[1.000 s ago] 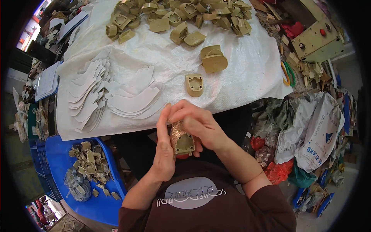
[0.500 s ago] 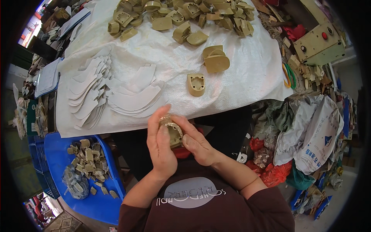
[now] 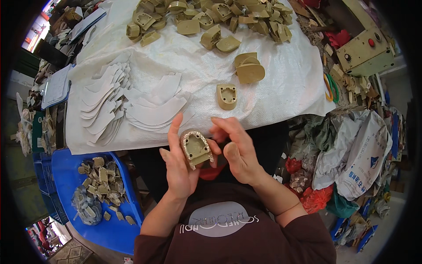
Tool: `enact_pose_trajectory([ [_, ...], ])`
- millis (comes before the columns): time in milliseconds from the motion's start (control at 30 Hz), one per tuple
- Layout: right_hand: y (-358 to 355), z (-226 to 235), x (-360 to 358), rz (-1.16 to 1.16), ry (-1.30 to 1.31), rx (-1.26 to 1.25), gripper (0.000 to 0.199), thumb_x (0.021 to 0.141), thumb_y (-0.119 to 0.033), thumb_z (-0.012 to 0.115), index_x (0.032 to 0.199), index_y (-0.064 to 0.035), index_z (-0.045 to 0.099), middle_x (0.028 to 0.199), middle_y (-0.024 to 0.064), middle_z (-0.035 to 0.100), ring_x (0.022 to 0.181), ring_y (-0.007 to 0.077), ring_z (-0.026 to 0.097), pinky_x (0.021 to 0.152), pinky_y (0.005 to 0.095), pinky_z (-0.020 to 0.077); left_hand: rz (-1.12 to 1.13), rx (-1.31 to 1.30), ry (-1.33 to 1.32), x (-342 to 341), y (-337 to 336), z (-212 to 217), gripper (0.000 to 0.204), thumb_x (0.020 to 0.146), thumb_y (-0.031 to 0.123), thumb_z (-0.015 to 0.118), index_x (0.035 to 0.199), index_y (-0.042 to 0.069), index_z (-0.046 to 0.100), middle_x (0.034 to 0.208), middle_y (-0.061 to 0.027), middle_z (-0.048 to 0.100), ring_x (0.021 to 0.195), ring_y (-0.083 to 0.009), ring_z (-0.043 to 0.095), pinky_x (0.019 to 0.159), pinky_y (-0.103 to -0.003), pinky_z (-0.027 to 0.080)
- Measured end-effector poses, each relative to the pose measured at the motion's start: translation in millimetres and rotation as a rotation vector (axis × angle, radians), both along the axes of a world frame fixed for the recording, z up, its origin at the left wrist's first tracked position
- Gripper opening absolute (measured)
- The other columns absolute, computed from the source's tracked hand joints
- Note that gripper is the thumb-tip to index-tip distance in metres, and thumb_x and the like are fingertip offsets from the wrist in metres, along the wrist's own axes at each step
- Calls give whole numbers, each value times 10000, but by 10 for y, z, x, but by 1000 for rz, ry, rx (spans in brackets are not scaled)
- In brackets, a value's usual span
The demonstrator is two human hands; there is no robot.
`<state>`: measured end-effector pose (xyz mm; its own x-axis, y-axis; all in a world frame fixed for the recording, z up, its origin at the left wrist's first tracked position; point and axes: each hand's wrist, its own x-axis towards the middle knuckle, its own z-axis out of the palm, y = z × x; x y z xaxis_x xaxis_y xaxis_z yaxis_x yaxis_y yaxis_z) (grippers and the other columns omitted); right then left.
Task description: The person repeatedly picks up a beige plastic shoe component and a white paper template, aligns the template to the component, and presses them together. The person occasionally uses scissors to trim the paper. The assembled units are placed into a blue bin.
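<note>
My left hand (image 3: 178,165) holds a tan plastic heel block (image 3: 196,149) with a glittery strip wrapped round its rim, hollow side up. Just right of the block is my right hand (image 3: 235,149), fingers spread, fingertips close to its edge. Both hands hover in front of my chest, near the table's front edge. On the white cloth (image 3: 281,88) just beyond lies a single bare heel block (image 3: 227,96), and two stacked ones (image 3: 249,69) sit farther right.
A fan of grey-white curved cut strips (image 3: 132,105) lies left on the cloth. A heap of tan heel blocks (image 3: 211,17) fills the far edge. A blue crate (image 3: 118,229) of scraps stands at lower left. Bags and clutter (image 3: 360,154) crowd the right, beside a beige machine box (image 3: 365,50).
My right hand, which covered the block a second ago, has lifted off to the right. The block is now exposed in my left hand, hollow side up.
</note>
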<state>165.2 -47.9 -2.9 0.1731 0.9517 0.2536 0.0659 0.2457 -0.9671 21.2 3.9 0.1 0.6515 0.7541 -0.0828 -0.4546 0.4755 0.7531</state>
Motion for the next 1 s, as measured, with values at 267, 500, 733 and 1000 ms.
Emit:
enact_pose_trajectory([
  [267, 42, 172, 108, 3, -225, -13, 334, 823, -218, 691, 1031, 18, 577, 806, 93, 558, 705, 221, 560, 642, 325, 453, 162, 967, 533, 12, 15, 56, 802, 733, 83, 748, 1360, -48, 264, 1035, -189, 575, 867, -283, 617, 758, -362, 498],
  [500, 86, 52, 253, 169, 455, -293, 259, 954, -250, 517, 993, -4, 587, 812, 15, 579, 743, 83, 531, 661, 251, 439, 122, 1009, 701, -14, 107, 193, 534, 658, -11, 751, 1143, 5, 528, 989, -127, 598, 837, -225, 588, 730, -306, 473],
  [733, 104, 52, 301, 127, 98, -118, 102, 889, -119, 603, 873, -19, 601, 686, -11, 563, 582, 54, 484, 510, 229, 403, 197, 1243, 694, 56, 125, 229, 592, 570, -80, 716, 1129, 24, 551, 811, -126, 539, 682, -280, 551, 594, -346, 462],
  [1000, 10, 17, 232, 143, 577, -265, 263, 975, -218, 481, 1051, -2, 610, 927, 47, 627, 812, 106, 573, 723, 246, 468, 378, 1308, 730, 153, 83, 119, 497, 541, 49, 808, 957, 17, 538, 730, -86, 528, 578, -185, 530, 503, -280, 423],
])
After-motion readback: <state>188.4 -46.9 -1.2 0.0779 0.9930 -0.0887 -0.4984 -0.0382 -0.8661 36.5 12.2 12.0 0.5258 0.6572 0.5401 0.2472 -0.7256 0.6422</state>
